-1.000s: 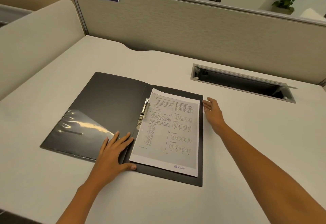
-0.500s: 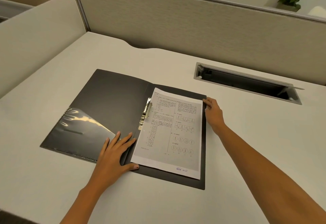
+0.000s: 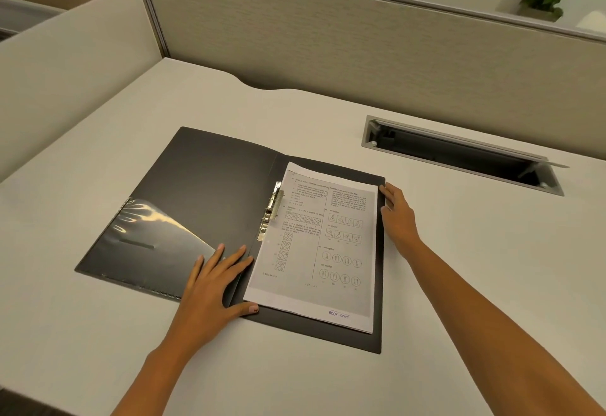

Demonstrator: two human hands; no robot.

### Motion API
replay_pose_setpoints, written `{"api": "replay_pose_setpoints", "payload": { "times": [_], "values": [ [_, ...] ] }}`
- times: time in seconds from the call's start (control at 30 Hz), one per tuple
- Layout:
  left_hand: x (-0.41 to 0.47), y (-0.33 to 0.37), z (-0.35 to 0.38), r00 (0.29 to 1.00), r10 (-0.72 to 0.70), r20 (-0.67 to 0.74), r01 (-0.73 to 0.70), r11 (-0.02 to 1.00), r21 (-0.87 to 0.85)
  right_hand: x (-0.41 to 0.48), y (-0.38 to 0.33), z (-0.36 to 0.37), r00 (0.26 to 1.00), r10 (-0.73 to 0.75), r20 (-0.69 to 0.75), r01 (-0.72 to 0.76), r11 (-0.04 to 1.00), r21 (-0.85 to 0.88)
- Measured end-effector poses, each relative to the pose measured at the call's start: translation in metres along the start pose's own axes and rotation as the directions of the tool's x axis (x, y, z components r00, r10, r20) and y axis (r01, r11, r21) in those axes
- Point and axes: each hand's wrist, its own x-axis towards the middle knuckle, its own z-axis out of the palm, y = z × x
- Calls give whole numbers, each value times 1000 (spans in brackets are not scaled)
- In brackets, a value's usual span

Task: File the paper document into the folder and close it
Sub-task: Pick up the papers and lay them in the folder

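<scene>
Paper document [image 3: 314,245] lies in open folder [image 3: 203,192] between flat, spread fingers [image 3: 229,258].

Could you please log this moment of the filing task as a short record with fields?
folder: open flat on the desk
paper document: lying on the folder's right half, beside the metal clip
left hand: flat on the folder near the spine
right hand: at the folder's right edge
folder closed: not yet
</scene>
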Motion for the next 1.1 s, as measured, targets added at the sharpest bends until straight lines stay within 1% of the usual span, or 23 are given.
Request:
{"api": "replay_pose_setpoints", "payload": {
  "times": [0.1, 0.2, 0.4, 0.67, 0.97, 1.1],
  "values": [
    [0, -2, 1, 1000, -6, 10, 6, 1000, -4, -8, 2, 4, 999, 6, -54, -6, 1000, 11],
    [0, -2, 1, 1000, -5, 12, 5, 1000, 3, -12, 3, 10, 997, 23, -77, -21, 999, 27],
    [0, -2, 2, 1000, 0, 9, 0, 1000, 3, -13, 1, 12, 996, 51, -77, -47, 998, 51],
    [1, 2, 0, 1000, -6, 4, 6, 1000, -9, -16, 0, 2, 997, 71, -10, -69, 990, 122],
    [0, 5, -2, 1000, -9, 0, 9, 1000, -2, -50, 16, 6, 994, 90, -67, -76, 981, 180],
    [-1, 7, -4, 1000, -15, 3, 15, 1000, -6, -59, 20, 8, 993, 99, -66, -85, 978, 191]
  ]
}}
